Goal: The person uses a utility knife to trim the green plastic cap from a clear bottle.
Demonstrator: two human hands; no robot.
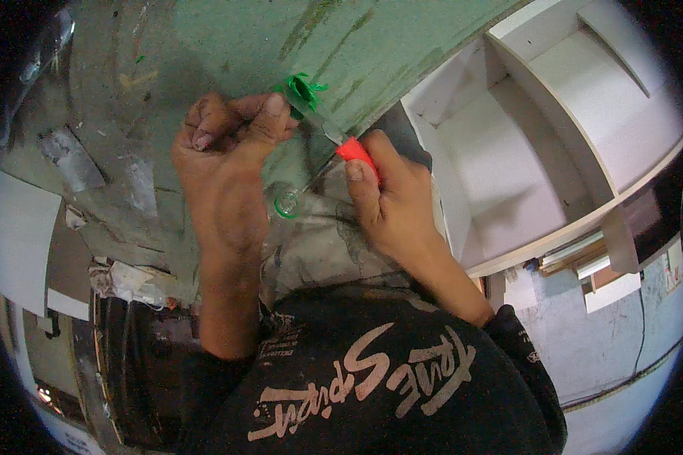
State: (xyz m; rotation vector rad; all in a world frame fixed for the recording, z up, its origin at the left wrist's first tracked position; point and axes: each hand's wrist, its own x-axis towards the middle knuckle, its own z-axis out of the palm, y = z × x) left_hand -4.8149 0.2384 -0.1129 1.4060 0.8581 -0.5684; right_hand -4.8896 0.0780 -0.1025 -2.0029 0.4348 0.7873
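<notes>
In front of me, my left hand (239,133) is closed, its thumb and fingers pinching a hollow green plastic piece (303,92) with a frayed, fringed edge. My right hand (391,186) grips a knife (357,155) by its red handle. The knife's pale metal blade points up and left, its tip close to the green piece; whether they touch I cannot tell. Below and between my hands is a small clear round piece with a green rim (287,203), over my lap. Whether it hangs or lies there is unclear.
A white shelf unit with compartments (524,152) lies close on my right. The worn green floor (228,45) stretches ahead, with grey flat scraps (72,158) at left. Crumpled white plastic (133,284) sits lower left, near a dark open cabinet (155,364).
</notes>
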